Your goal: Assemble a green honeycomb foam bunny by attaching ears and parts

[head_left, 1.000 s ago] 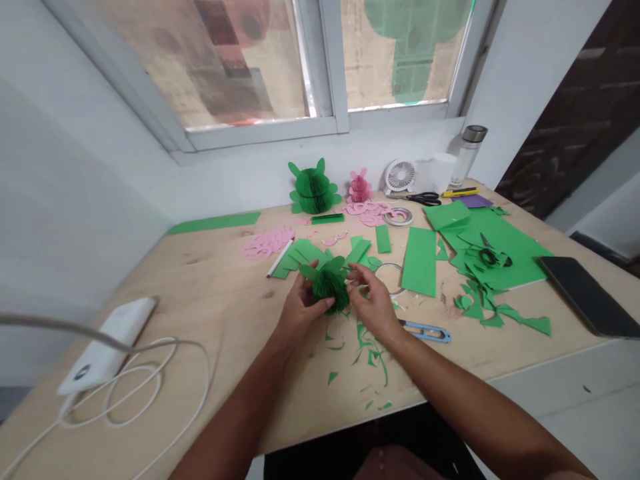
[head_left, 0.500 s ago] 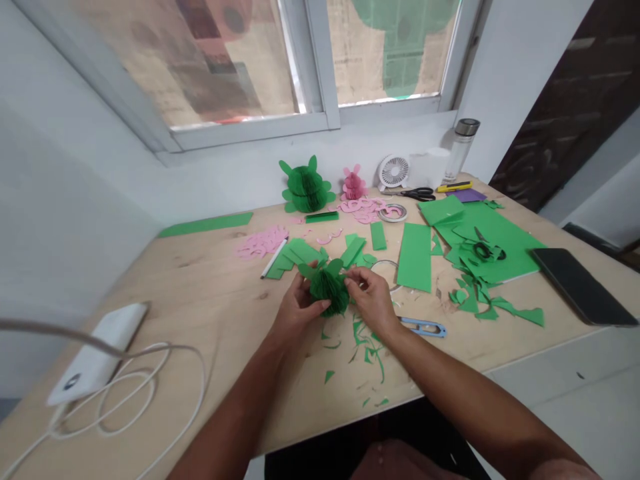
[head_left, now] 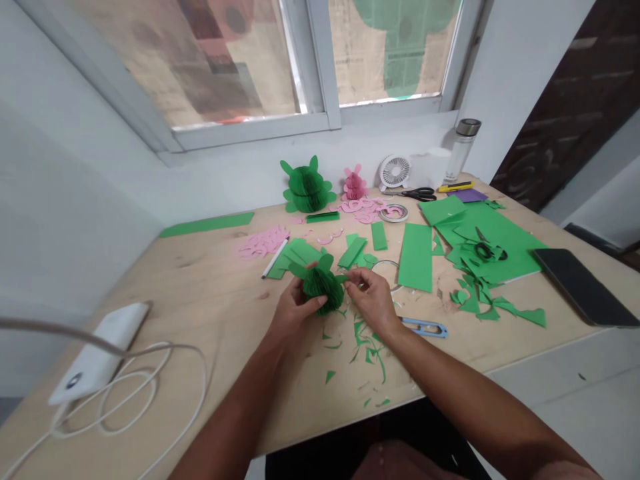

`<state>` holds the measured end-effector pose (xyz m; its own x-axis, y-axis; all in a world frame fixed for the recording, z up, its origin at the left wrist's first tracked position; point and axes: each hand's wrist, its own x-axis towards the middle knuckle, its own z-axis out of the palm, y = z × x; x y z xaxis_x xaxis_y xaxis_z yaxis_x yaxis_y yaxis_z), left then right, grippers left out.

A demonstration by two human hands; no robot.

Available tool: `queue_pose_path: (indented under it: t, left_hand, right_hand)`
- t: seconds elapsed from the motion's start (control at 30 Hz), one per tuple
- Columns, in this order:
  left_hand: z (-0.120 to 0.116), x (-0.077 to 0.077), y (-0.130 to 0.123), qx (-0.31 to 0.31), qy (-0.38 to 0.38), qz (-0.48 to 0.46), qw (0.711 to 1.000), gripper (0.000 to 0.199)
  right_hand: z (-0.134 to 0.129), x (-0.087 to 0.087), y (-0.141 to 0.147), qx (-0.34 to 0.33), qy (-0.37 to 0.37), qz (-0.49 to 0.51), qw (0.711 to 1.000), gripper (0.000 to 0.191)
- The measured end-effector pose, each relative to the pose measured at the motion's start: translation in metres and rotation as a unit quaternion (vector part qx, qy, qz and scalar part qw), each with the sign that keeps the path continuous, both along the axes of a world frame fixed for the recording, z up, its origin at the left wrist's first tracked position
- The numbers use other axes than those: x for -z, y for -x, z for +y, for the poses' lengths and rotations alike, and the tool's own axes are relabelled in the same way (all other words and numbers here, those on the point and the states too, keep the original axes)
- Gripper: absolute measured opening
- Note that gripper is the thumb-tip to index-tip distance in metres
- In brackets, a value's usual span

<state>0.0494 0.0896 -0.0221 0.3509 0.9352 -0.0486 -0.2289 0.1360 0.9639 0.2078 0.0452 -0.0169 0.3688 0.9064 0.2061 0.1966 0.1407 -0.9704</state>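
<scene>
A small green honeycomb paper figure [head_left: 324, 287] with two ear-like pieces on top is held just over the table, tilted a little left. My left hand [head_left: 294, 308] is closed around its left side, thumb across the front. My right hand [head_left: 369, 297] pinches a small green paper piece [head_left: 343, 279] at the figure's right side; whether that piece is joined to the figure I cannot tell. Green scraps [head_left: 367, 350] lie below the hands. A blue-handled tool [head_left: 425, 327] rests beside my right wrist.
Behind stand a larger green honeycomb figure [head_left: 307, 189], a pink one [head_left: 354, 184], a small fan [head_left: 395, 172] and a glass bottle [head_left: 461, 152]. Scissors [head_left: 484, 250] lie on green paper [head_left: 515, 243] at right, near a phone [head_left: 583, 287]. A white power bank [head_left: 100, 353] and cable occupy the left.
My left hand has tilted the green figure and shifted it slightly left, away from my right fingers. The small green piece in my right fingers now shows more clearly.
</scene>
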Motion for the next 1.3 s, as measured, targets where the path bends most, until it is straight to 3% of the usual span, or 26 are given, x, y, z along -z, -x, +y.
queue_pose_path:
  t: [0.33, 0.67, 0.9, 1.13, 1.3]
  left_hand:
    - [0.0, 0.001, 0.0, 0.0, -0.007, 0.005, 1.0, 0.053]
    - [-0.001, -0.001, 0.0, 0.015, -0.018, -0.007, 1.0, 0.052]
    - [-0.003, -0.003, -0.002, 0.012, -0.007, -0.018, 1.0, 0.053]
    - [-0.001, -0.001, -0.001, 0.019, -0.006, -0.018, 1.0, 0.052]
    - [-0.002, -0.001, -0.001, 0.023, -0.009, -0.024, 0.999, 0.054]
  right_hand:
    - [-0.002, 0.0, 0.001, -0.013, 0.005, -0.009, 1.0, 0.011]
    - [-0.004, -0.006, 0.003, -0.01, 0.007, -0.023, 1.0, 0.025]
    - [-0.002, -0.003, 0.002, 0.001, -0.007, -0.024, 1.0, 0.015]
    - [0.001, 0.005, 0.001, 0.002, 0.001, -0.022, 1.0, 0.016]
    - [-0.001, 0.002, 0.001, -0.002, 0.012, -0.022, 1.0, 0.017]
